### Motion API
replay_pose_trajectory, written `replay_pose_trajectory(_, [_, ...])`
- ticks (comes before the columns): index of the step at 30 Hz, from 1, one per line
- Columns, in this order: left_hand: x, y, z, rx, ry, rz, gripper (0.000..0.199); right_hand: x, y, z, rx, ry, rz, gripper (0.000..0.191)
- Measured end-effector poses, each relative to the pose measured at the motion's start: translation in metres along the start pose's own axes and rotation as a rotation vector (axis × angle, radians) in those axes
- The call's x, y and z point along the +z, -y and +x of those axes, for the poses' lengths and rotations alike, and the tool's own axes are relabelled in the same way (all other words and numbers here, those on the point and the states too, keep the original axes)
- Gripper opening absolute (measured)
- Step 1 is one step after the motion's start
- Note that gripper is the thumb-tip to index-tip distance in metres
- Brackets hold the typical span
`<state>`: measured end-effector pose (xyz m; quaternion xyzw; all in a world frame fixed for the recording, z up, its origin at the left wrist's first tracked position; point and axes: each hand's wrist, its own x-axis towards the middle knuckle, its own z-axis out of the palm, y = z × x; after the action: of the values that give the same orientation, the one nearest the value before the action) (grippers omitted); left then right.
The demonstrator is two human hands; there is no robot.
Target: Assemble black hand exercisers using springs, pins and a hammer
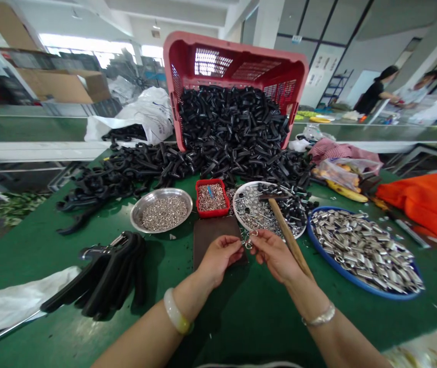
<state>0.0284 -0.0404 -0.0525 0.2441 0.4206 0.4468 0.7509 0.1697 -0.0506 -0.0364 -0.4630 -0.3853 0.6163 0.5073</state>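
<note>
My left hand (pixel 221 256) and my right hand (pixel 275 255) almost meet above a dark brown flat block (pixel 206 240). Both pinch with thumb and forefinger. Small shiny metal rings (pixel 248 244) show at my right fingertips; whatever sits in the left pinch is too small to make out. Just beyond lies a white round tray (pixel 243 209) of small metal parts and black-headed pieces. A hammer (pixel 285 230) with a wooden handle rests across it, the handle passing behind my right wrist. A red square box (pixel 212 198) of small copper-coloured pins stands behind the block.
Left of the block is a steel bowl (pixel 137 217) of tiny parts; black handles (pixel 114 276) lie nearer. At right stands a blue tray (pixel 327 258) of metal springs. A tipped red basket (pixel 235 48) spills black parts. Two people (pixel 379 92) are at the far right.
</note>
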Motion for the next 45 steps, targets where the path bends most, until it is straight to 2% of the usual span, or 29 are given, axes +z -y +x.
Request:
replay_pose_trajectory(4, [0.0,0.0,-0.002,0.026,-0.002,-0.042,0.009,0.001,-0.005,0.002,0.034,0.022,0.007,0.031])
replay_pose_trajectory(7, [-0.001,-0.002,0.001,0.039,-0.052,-0.04,0.01,0.001,-0.006,0.001,0.009,0.069,-0.089,0.029])
replay_pose_trajectory(12, [-0.003,-0.005,0.005,0.038,-0.002,0.016,0.009,0.002,-0.009,-0.001,-0.255,0.101,-0.509,0.029])
replay_pose_trajectory(15, [-0.004,-0.006,0.004,0.011,0.004,-0.009,0.007,0.0,-0.012,-0.001,-0.364,0.093,-0.658,0.031])
replay_pose_trajectory(20, [-0.002,-0.008,0.004,-0.061,-0.018,-0.11,0.006,-0.006,-0.014,0.001,-0.413,0.087,-0.695,0.029])
replay_pose_trajectory(26, [-0.002,-0.012,0.006,-0.105,0.036,-0.097,0.007,-0.007,-0.012,0.0,-0.46,0.072,-0.742,0.028])
replay_pose_trajectory(29, [-0.004,-0.014,0.006,-0.136,0.052,-0.096,0.008,-0.009,-0.006,0.001,-0.448,0.083,-0.754,0.028])
replay_pose_trajectory(33, [-0.004,-0.014,0.003,-0.152,0.075,-0.086,0.015,-0.014,0.015,-0.001,-0.398,0.209,-0.847,0.025])
replay_pose_trajectory(36, [0.0,-0.014,0.001,-0.045,0.073,0.009,0.024,-0.013,0.031,-0.003,-0.481,0.122,-0.946,0.018])
replay_pose_trajectory(38, [0.005,-0.014,0.002,0.063,0.089,0.085,0.029,-0.007,0.032,-0.002,-0.542,0.017,-0.924,0.016])
replay_pose_trajectory(40, [0.009,-0.012,0.004,0.143,0.127,0.138,0.032,0.001,0.024,0.001,-0.555,-0.067,-0.795,0.018])
replay_pose_trajectory(43, [0.01,-0.01,0.01,0.218,0.143,0.23,0.03,0.011,0.003,0.008,-0.543,-0.168,-0.519,0.035])
replay_pose_trajectory(45, [0.004,-0.012,0.016,0.236,0.141,0.366,0.026,0.011,-0.01,0.014,-0.538,-0.174,-0.441,0.043])
